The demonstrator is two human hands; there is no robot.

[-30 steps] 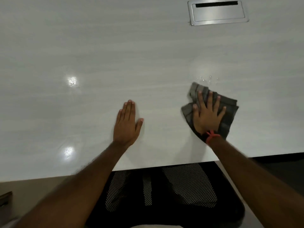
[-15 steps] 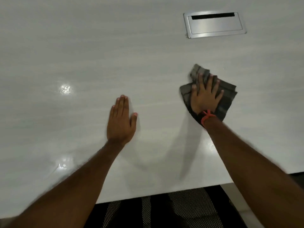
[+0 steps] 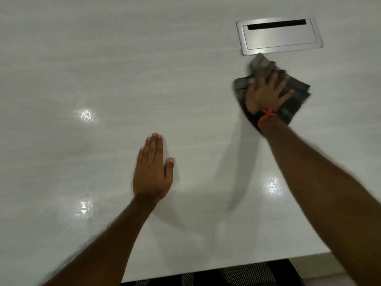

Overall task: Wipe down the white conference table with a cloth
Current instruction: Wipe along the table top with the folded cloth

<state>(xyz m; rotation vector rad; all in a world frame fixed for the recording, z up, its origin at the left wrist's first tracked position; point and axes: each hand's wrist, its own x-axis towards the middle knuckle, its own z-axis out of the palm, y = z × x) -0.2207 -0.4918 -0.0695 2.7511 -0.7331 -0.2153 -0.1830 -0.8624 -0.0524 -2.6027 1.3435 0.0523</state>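
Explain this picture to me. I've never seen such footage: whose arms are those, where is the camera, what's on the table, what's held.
No machine here: these are a person's two bare arms, filmed by one camera worn on the head, looking forward and down. The left hand rests flat on the white conference table. The right hand, a red thread at its wrist, presses a dark grey cloth flat against the table with spread fingers, right beside a metal cable hatch set into the top. A black mesh chair shows below the table's edge.
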